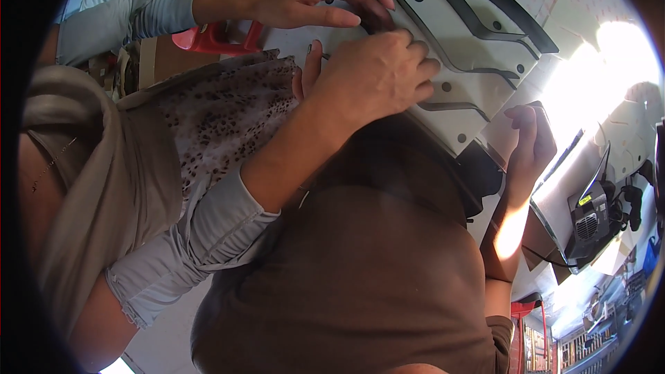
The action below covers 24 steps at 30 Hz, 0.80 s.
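Observation:
My left hand (pixel 309 73) is mostly hidden behind a co-worker's forearm; only a couple of fingers show, raised and apart, with no object visible at them. My right hand (pixel 532 140) is raised beside the near right corner of a white panel (pixel 443 62). Its fingers are loosely bent, and nothing is visible in them. Black curved strips (pixel 478 17) and black round spots mark the panel. The co-worker's near hand (pixel 384 69) is curled over the panel's left part. Their other hand (pixel 325 0) reaches above it, fingers stretched.
The co-worker in light sleeves (pixel 208 228) stands close on my left, one forearm crossing before me. A red plastic handle-like thing (pixel 218 38) lies behind their arms. At right are a black vented device (pixel 589 218) and cables (pixel 630 201). Strong sunlight glares at upper right.

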Motion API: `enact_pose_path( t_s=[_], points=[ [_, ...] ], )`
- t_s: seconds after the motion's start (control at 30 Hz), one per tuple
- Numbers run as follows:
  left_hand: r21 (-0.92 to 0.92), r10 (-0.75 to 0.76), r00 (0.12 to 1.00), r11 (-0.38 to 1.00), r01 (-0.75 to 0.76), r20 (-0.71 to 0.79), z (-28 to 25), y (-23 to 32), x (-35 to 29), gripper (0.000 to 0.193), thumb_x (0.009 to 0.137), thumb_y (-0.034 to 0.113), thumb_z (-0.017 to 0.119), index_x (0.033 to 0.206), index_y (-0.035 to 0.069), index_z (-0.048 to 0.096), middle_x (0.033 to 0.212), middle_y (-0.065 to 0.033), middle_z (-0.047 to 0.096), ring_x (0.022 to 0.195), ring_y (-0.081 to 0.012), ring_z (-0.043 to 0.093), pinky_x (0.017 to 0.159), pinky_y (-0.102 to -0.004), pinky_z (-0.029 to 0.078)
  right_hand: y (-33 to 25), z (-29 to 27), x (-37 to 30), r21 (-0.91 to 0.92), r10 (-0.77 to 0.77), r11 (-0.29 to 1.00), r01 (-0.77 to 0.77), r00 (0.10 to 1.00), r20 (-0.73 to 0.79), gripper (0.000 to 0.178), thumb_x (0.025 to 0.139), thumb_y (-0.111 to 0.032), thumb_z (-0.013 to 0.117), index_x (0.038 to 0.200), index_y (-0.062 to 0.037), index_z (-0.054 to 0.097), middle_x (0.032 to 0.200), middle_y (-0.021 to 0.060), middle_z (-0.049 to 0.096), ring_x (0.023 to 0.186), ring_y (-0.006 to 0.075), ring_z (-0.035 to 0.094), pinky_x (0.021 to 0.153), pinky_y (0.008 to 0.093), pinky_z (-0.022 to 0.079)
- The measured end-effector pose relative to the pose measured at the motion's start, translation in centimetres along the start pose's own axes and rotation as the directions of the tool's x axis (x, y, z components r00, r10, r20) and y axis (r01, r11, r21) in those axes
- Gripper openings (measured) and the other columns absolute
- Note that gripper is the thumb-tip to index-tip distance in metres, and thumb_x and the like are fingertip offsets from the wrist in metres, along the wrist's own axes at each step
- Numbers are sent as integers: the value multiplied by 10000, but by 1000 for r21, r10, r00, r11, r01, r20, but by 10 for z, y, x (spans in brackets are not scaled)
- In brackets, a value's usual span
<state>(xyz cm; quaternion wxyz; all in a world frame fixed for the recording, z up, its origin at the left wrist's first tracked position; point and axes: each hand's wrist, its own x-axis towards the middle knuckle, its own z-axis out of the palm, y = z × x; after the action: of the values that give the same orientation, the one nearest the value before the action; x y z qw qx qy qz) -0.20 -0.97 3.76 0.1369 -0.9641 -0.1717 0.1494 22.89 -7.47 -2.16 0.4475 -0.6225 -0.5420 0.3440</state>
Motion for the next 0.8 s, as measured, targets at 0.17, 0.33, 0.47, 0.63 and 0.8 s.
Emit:
enact_pose_path(
  t_s=[0.17,0.33,0.47,0.63,0.8],
  points=[
    [-122,62,996,991,-54,59,-1,-2,5,132,761,179,655,887,154,629,901,39,552,907,-138,577,719,-243,474,3,-4,-4,-45,24,999,-25,1000,-15,312,958,-232,494,772,-12,616,702,33,544,669,127,512,655,256,402],
    [-248,-145,950,966,76,-275,-31,24,-25,152,779,258,603,883,150,631,919,18,596,850,-137,594,681,-360,539,2,-6,-3,-56,42,998,-42,999,-12,313,957,-234,495,773,-10,615,703,34,543,676,129,511,664,256,403],
    [-391,-287,907,907,154,-309,-20,31,-44,211,761,261,664,941,154,638,987,5,645,954,-158,631,728,-366,563,2,-5,-1,-60,12,998,-13,1000,-12,316,957,-240,498,775,-9,614,703,37,542,682,133,512,668,261,405],
    [-337,-342,838,919,204,-425,-12,30,-29,191,783,276,635,889,117,636,984,-11,644,987,-171,621,748,-358,568,1,-8,0,-67,45,997,-46,999,-4,293,945,-205,486,775,-6,617,712,42,556,685,134,519,666,262,406],
    [-336,-389,834,904,264,-393,-16,32,-24,210,808,257,655,906,72,667,1010,-58,672,1004,-179,630,898,-393,486,-24,-22,-1,-1,65,998,-65,997,48,266,912,-161,474,823,32,634,785,80,631,699,148,583,660,266,436]
  ],
)
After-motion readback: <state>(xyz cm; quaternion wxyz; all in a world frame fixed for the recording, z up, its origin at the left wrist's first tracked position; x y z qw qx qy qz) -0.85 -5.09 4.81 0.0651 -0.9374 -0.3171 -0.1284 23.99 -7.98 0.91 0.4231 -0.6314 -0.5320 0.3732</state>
